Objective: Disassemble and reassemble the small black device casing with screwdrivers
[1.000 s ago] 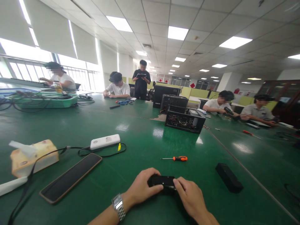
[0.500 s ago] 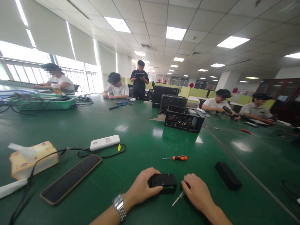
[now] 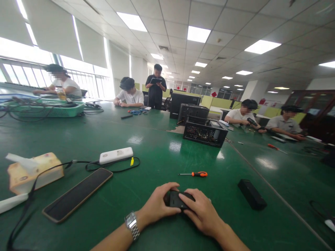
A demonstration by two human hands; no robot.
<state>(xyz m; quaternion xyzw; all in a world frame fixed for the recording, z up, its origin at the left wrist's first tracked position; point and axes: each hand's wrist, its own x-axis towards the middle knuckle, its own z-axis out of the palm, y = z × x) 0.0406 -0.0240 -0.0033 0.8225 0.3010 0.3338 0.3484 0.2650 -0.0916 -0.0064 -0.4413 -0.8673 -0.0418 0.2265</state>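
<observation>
A small black box [image 3: 176, 200] with a screw on its upper face lies on the green table between my hands. My left hand [image 3: 157, 205] grips its left end, thumb along the near side and fingers over the far side. Around the right end closes my right hand [image 3: 202, 211], one finger lying across the top. The slim screwdriver seen earlier in that hand does not show clearly now; the hand may cover it. Beyond the box lies an orange-and-black screwdriver [image 3: 199, 174], its shaft pointing left.
Right of my hands is a black oblong block [image 3: 251, 194]. On the left are a phone [image 3: 78, 195], a white power strip [image 3: 116, 155] and a tissue pack [image 3: 36, 172]. Open computer cases [image 3: 205, 134] stand further back. A green basket [image 3: 52, 111] holds cables. Several people are around the table.
My right hand has moved left onto the box and closed around its right end. The slim screwdriver it held has gone out of sight. My left hand keeps its grip.
</observation>
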